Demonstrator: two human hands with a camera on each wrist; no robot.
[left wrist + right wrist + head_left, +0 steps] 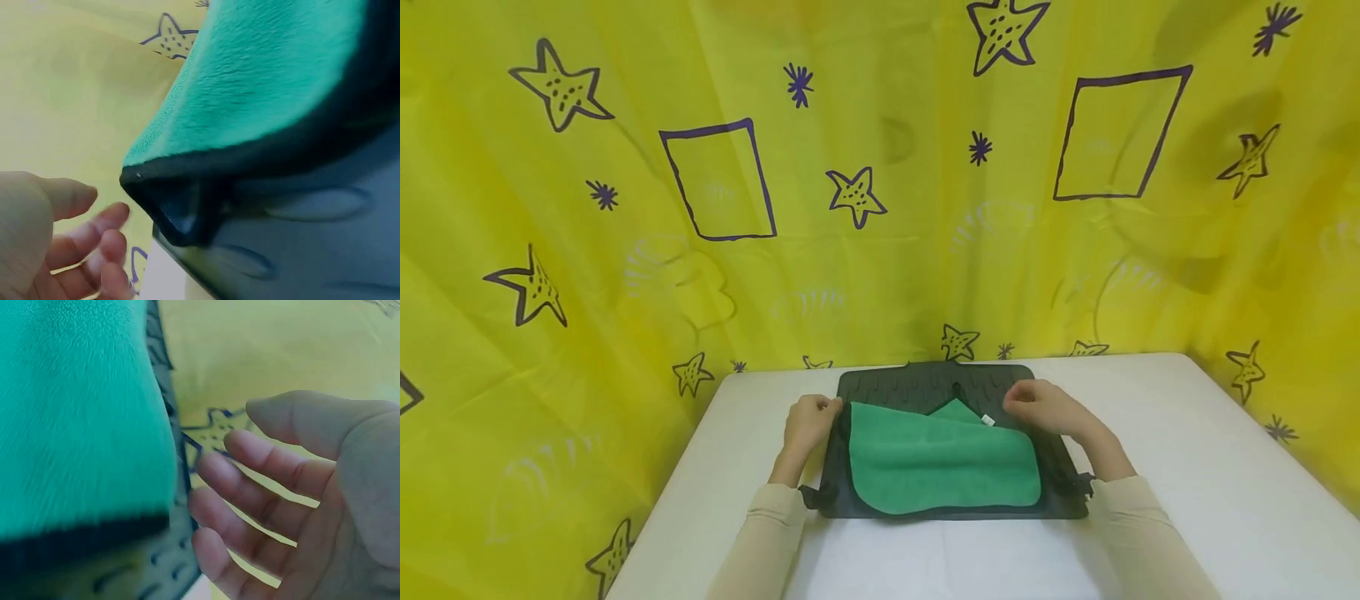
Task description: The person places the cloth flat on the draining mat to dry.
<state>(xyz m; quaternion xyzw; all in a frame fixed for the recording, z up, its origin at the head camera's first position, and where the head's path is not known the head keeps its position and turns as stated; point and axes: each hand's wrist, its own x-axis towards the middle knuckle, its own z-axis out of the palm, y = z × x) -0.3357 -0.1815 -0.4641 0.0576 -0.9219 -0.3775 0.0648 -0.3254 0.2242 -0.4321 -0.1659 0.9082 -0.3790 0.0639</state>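
Cloth of green plush with black edging (943,462) lies folded on a dark rectangular board with raised ridges (880,385), on the white table (1187,442); a corner bearing a small white tag (988,420) shows beyond the fold. Left hand (808,423) and right hand (1047,406) are near the fold's left and right ends, fingers loosely bent, thumbs parted from them, neither holding anything

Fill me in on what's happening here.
A person is working on a green plush cloth with dark edging, folded on a dark, ridged rectangular mat on a white table. A corner and small white tag show past the fold. The left hand is by the cloth's far left corner, the right hand near its far right; neither grips it.
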